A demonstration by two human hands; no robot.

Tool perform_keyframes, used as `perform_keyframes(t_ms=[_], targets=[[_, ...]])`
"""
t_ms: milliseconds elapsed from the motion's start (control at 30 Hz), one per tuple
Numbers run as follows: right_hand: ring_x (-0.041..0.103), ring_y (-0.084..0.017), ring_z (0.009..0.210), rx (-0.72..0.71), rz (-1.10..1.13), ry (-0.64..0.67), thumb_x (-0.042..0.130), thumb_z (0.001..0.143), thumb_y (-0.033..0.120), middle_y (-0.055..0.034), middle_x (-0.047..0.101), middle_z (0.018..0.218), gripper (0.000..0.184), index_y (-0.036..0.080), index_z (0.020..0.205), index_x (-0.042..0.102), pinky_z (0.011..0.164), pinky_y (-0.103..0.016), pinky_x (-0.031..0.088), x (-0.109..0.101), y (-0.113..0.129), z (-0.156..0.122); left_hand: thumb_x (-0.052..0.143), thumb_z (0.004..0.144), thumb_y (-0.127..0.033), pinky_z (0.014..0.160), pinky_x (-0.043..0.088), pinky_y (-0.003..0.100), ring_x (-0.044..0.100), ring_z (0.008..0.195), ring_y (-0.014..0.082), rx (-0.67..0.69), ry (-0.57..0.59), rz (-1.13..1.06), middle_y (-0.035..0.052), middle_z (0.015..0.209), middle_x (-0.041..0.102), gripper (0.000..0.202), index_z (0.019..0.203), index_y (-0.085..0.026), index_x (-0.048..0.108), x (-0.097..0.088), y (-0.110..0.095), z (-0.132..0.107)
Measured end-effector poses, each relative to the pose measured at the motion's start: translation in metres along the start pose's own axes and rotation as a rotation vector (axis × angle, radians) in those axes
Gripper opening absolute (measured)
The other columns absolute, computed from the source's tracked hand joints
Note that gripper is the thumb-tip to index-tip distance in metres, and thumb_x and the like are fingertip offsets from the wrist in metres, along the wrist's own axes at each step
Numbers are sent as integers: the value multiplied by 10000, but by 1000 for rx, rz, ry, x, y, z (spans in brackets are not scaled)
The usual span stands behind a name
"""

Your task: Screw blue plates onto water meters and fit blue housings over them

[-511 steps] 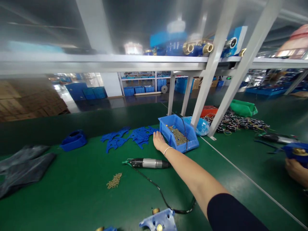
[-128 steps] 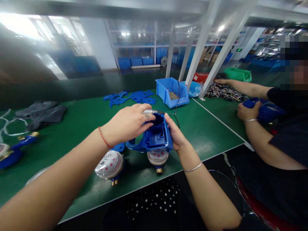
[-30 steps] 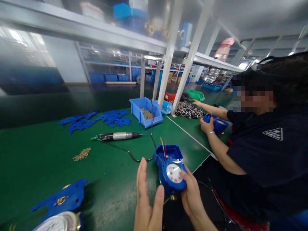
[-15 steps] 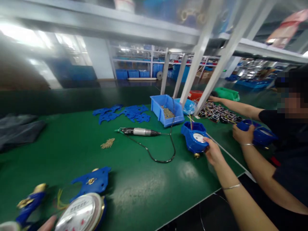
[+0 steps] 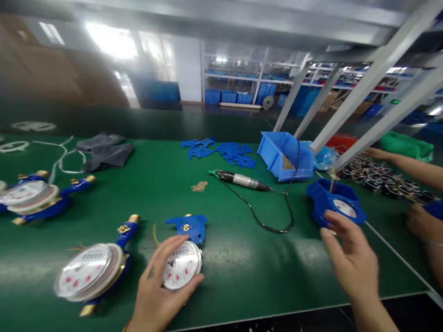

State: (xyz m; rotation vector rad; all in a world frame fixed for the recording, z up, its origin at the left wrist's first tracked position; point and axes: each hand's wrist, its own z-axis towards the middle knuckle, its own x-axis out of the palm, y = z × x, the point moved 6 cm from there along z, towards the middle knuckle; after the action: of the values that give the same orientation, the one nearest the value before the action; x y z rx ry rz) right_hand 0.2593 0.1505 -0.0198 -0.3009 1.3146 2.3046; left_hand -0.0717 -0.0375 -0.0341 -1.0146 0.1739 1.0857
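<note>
My left hand (image 5: 161, 283) curls its thumb and fingers around the round dial of a water meter (image 5: 182, 266), whose white face has red marks; most of the body below is hidden. Just behind the meter is a flat blue bracket (image 5: 196, 229) with a brass fitting. My right hand (image 5: 353, 265) hovers with thumb and fingers apart and nothing between them. Beyond its fingertips stands a blue meter housing (image 5: 320, 203) with a white dial and wires at its top. Left of my left hand lies another water meter (image 5: 88, 272) with brass ends.
An electric screwdriver (image 5: 244, 180) with a black cable lies mid-table beside a pile of small screws (image 5: 200, 186). Behind are blue plates (image 5: 235, 154) and a blue bin (image 5: 272, 154) of screws. Slanted metal posts rise at right, near a co-worker's hands (image 5: 420, 221). Grey cloth (image 5: 107, 150) lies at left.
The view has turned left, bringing more meters into sight. My right hand has come off the blue housing and opened. My left hand has come further into view around the meter dial.
</note>
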Motion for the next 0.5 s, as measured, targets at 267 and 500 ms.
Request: perform_keyframes(t_ms=[267,500], targets=[[535,-235,1100,-166,126,310,533,872,301,-100,561,1188,303,210,1161,553,944,-414,448,95,60,-5,747,730,-348,866,545,377,636,993,263,8,-46,-255,102,1091,653,386,1078,-245,614,44,-27,5],[549,-201,1034,-155,65,319,501,867,270,-94,575,1116,308,173,1157,531,924,-353,459,117,61,10,742,733,-409,863,539,376,628,1001,279,-36,-47,-358,111,1095,647,353,1030,-244,648,85,-45,7]])
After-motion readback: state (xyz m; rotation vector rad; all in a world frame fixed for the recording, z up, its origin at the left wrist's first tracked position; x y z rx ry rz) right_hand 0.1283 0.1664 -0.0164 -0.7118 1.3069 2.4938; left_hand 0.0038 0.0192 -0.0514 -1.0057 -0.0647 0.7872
